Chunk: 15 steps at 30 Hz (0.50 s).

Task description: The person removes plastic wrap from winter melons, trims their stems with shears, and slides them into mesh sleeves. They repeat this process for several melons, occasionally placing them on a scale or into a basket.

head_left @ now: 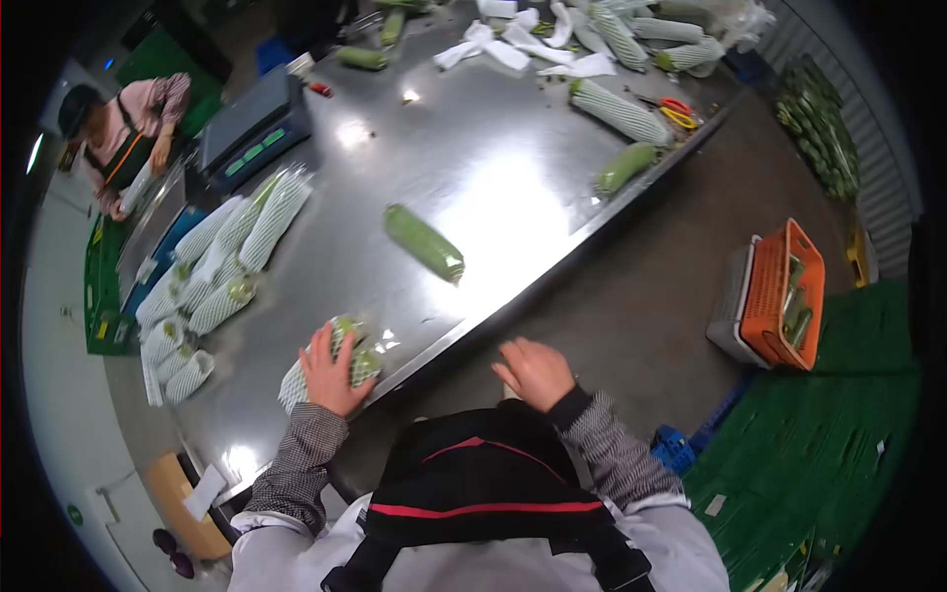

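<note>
My left hand (pixel 333 373) lies with spread fingers over net-sleeved zucchini (pixel 363 365) in clear plastic, close to the table's front edge. White foam netting shows on both sides of the palm. Beyond the table edge, over the floor, my right hand (pixel 536 374) hangs with its fingers curled in, and nothing shows in them. Further in on the metal table (pixel 365 266) lies a single bare zucchini (pixel 424 243). To the left is a pile of zucchini in white net sleeves (pixel 222 242), some in clear plastic.
A blue scale (pixel 254 128) stands at the back left, near a person (pixel 128 143) handling a sleeved item. Scissors (pixel 676 111), another zucchini (pixel 625 168) and loose netting (pixel 483 47) lie toward the back. An orange basket (pixel 789 296) sits on the floor at right.
</note>
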Available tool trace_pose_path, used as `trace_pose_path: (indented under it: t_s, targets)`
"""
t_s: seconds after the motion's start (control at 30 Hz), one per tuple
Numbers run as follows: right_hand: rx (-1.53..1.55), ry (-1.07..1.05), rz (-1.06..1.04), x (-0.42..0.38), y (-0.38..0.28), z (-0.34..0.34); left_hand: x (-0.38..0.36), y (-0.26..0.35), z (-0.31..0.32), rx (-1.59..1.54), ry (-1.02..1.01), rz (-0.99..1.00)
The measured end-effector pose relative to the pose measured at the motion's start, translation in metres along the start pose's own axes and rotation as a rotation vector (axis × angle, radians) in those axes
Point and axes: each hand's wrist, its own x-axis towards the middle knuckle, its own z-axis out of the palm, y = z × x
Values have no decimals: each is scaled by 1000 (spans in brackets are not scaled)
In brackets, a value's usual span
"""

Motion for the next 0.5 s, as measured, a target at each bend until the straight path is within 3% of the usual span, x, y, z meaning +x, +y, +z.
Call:
trace_pose_path:
  t_s: [0.07, 0.1, 0.2, 0.37, 0.47, 0.5]
  targets:
    - [34, 20, 15, 28, 23, -22, 4, 0, 7, 59, -130, -165]
    - [59, 32, 12, 37, 33, -30, 7, -2, 11, 59, -129, -158]
    - [23, -40, 41, 54, 55, -40, 12, -12, 15, 124, -134, -446]
    - [90, -151, 56, 57, 71, -18, 32, -26, 10, 58, -113, -506]
    - [127, -254, 69, 68, 78, -22, 76, -4, 5, 72, -15, -467]
    - [112, -257, 71, 74, 81, -32, 91, 6, 5, -80, 97, -356]
